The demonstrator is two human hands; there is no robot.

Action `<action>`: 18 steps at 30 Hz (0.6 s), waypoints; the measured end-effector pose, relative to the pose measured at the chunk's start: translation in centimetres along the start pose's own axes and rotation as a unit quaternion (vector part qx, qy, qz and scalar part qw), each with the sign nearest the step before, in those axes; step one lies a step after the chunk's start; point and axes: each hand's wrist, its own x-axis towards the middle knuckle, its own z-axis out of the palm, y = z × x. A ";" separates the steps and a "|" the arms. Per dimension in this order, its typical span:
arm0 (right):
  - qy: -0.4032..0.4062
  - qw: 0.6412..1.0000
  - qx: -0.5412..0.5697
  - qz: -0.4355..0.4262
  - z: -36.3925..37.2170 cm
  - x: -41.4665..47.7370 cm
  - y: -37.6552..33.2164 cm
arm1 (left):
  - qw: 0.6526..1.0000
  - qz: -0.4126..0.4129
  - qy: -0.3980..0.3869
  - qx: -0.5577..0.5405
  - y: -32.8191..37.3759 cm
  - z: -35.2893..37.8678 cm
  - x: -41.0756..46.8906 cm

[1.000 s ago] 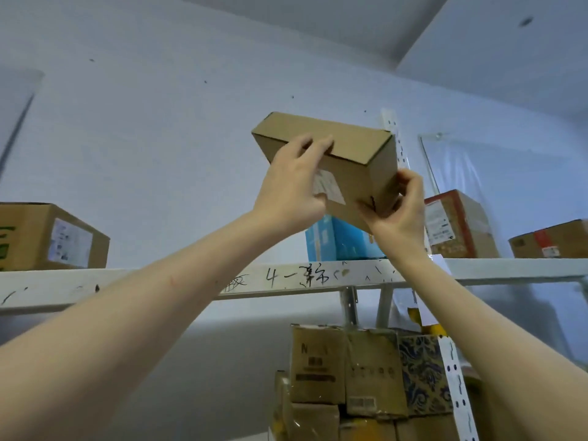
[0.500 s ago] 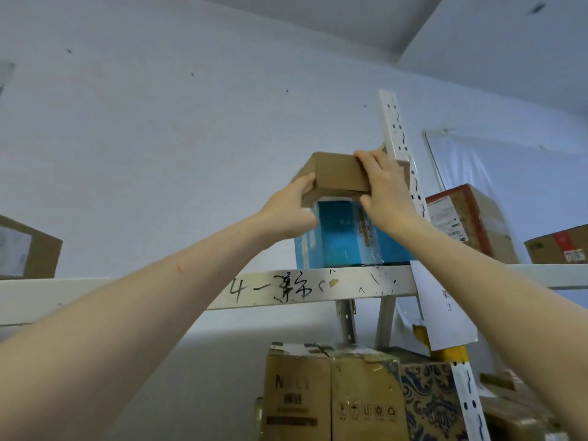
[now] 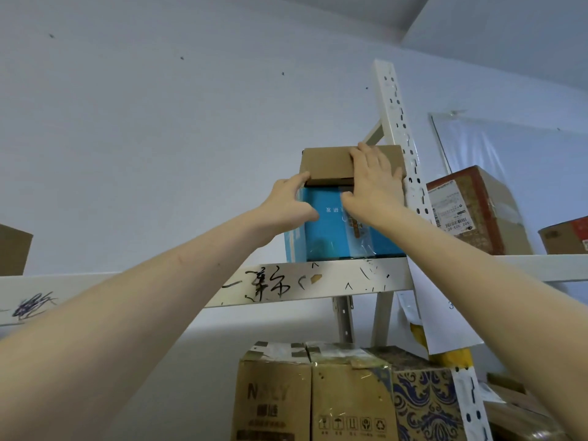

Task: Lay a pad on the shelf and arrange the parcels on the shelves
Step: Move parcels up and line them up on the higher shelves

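Observation:
A plain brown cardboard parcel (image 3: 327,163) lies flat on top of a blue box (image 3: 331,230), which stands on the white upper shelf (image 3: 127,288). My left hand (image 3: 289,202) touches the parcel's lower left corner with its fingertips and rests against the blue box. My right hand (image 3: 372,183) lies flat with spread fingers over the parcel's right front face, the thumb down on the blue box. Both hands press the parcel rather than grip it.
A white perforated upright (image 3: 401,132) rises just right of the stack. Further right on the shelf stand a brown-and-red box (image 3: 471,211) and another carton (image 3: 566,237). A brown box (image 3: 14,249) sits at far left. Several cartons (image 3: 318,396) fill the shelf below.
The brown parcel came down from mid-air onto the blue box and now lies level. My right hand slid from its top to flat against its front; my left hand dropped to its corner.

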 end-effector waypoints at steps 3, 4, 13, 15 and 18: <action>0.014 0.999 0.041 0.010 0.8 -0.9 0.6 | 1.000 0.010 -0.004 0.002 0.1 0.6 -0.2; 0.019 0.999 0.049 0.012 1.0 -1.2 0.8 | 1.000 0.011 -0.001 0.002 0.1 0.7 -0.4; 0.005 0.996 0.081 0.037 1.7 -3.3 0.5 | 0.999 0.047 0.025 0.005 0.3 1.2 -3.4; 0.037 0.992 0.118 0.027 1.5 -4.6 -0.1 | 0.996 0.052 0.053 0.042 0.0 1.3 -4.4; 0.071 0.981 0.179 -0.022 0.9 -7.5 -1.5 | 0.988 0.086 0.096 0.080 -0.9 1.9 -6.5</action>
